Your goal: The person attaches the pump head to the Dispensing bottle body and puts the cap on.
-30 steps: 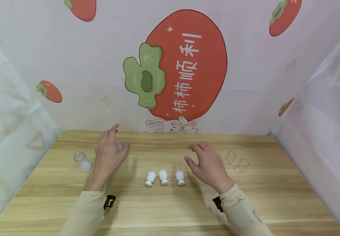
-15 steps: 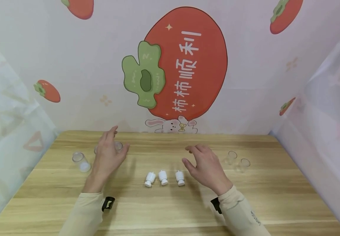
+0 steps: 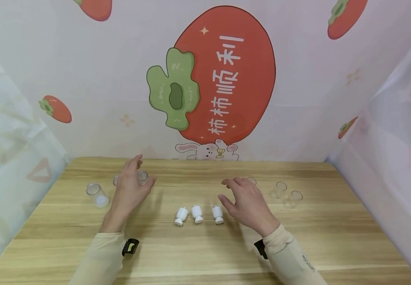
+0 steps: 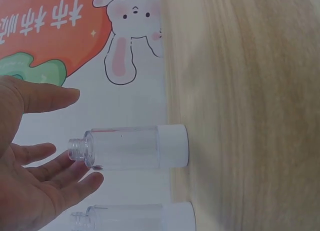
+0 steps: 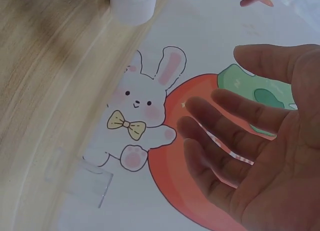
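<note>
My left hand (image 3: 128, 190) is held above the table at the left, fingers relaxed and thumb apart, holding nothing. Just past it stand clear bottles with white bases, partly hidden in the head view; the left wrist view shows one upright bottle (image 4: 125, 148) by the fingertips and part of a second bottle (image 4: 127, 218). Another clear bottle (image 3: 97, 196) stands further left. Above the table at centre right, my right hand (image 3: 248, 206) hovers with fingers loosely bent, also holding nothing. Nearest it lies a white pump head (image 3: 217, 214), beside two more pump heads (image 3: 197, 214).
On the right stand clear caps (image 3: 279, 190), one of them partly hidden behind the right hand; a see-through cap (image 5: 95, 186) also shows in the right wrist view. A printed backdrop (image 3: 298, 99) rises behind the wooden table (image 3: 198, 261).
My right hand has drifted slightly left, and the rim of a third clear cap now shows behind it. The left hand has hardly moved.
</note>
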